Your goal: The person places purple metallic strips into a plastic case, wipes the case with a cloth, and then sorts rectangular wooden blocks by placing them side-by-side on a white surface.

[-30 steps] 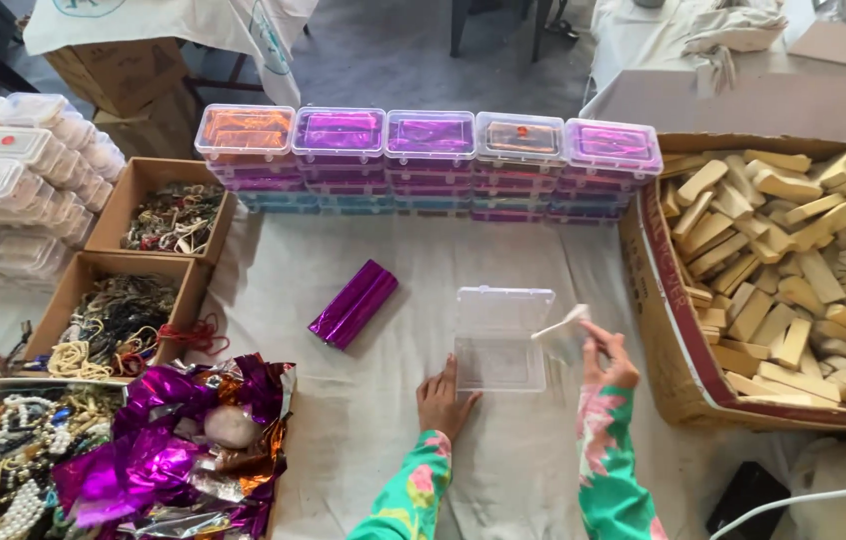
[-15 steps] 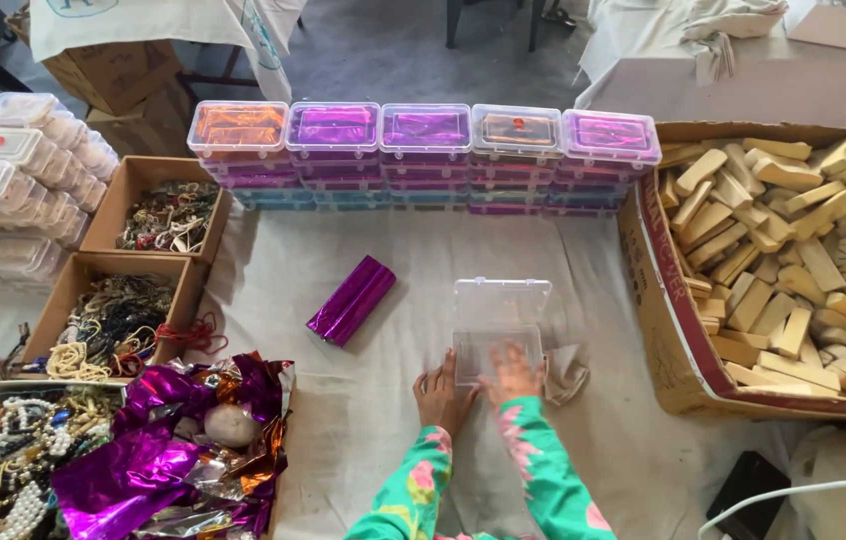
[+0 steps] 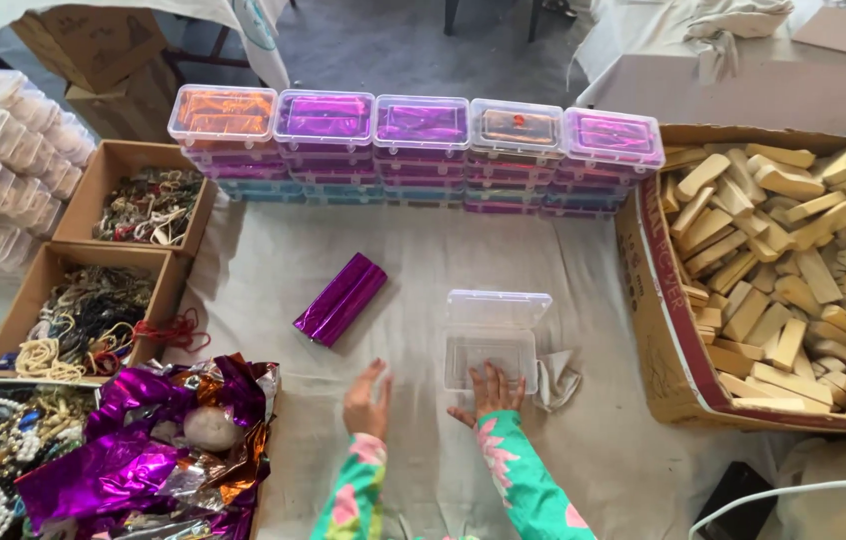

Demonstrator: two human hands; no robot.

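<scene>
1. I count five stacks of lidded plastic boxes (image 3: 421, 150) in the row ahead.
2. One open clear box (image 3: 492, 340).
3. One purple foil-wrapped bar (image 3: 340, 299).
4. Two small cardboard boxes (image 3: 133, 165) of jewellery.

Your tabletop (image 3: 273, 270), w/ white cloth, carries an open clear box (image 3: 492, 341), purple wrapped bar (image 3: 340, 299), crumpled wipe (image 3: 560, 378), foil heap (image 3: 158, 445), stacked lidded boxes (image 3: 413, 150) at back, cardboard bins both sides.

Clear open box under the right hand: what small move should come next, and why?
Probably the left hand reaches for the purple wrapped bar: the clear box lies open and looks empty, the right hand rests on it, and the left is free.
</scene>
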